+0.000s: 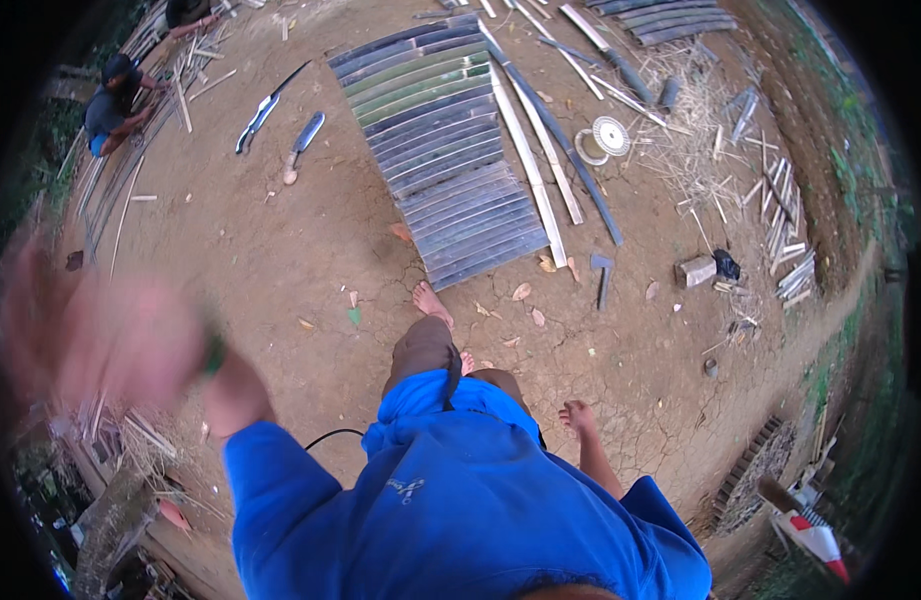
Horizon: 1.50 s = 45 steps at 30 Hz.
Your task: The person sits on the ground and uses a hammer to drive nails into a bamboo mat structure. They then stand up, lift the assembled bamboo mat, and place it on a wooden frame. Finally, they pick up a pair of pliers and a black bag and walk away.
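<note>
A person's left hand (120, 335) is a blur at near left; its grip cannot be told. The right hand (578, 417) hangs at near right, its grip also unclear. Far centre, a slatted bamboo panel (435, 150) lies flat, near edge just beside a foot (435, 302). Dirt ground (280, 230) separates its left edge from a knife (308, 132); a pale strip (530, 180) runs along its right.

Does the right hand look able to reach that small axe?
Probably not without stooping: the right hand hangs above the ground, but nothing visible blocks its way to the small axe.
</note>
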{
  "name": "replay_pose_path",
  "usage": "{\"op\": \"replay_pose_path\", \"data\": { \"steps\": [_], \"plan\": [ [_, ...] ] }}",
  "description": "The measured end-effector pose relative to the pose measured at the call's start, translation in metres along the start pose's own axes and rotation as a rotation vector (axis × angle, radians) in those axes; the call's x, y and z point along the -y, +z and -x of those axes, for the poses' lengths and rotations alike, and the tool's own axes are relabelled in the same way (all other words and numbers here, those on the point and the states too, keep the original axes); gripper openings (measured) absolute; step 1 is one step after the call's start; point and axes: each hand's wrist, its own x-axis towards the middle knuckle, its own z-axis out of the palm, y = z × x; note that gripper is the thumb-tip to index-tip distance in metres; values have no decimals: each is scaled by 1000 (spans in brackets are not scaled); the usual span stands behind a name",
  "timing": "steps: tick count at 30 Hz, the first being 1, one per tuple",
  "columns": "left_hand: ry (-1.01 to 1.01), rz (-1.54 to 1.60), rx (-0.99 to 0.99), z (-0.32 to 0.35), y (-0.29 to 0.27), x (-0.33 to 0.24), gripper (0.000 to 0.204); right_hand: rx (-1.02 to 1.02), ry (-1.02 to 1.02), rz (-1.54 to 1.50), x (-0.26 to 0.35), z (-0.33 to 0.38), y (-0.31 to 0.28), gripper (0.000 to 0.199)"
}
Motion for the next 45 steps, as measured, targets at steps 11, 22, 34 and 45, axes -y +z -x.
{"op": "replay_pose_path", "data": {
  "steps": [11,22,34,45],
  "plan": [
    [-1671,-269,1319,611,198,-6,83,-107,-663,597,289,-120,37,51],
    [-1696,-802,1334,684,273,-20,100,-213,-936,700,475,-340,201,84],
    [-1658,-807,1218,696,280,-17,99,-446,-1019,1023,516,-378,277,79],
    [-1774,-754,1120,711,280,-33,98,-439,-1037,1015,515,-372,277,78]
  ]
}}
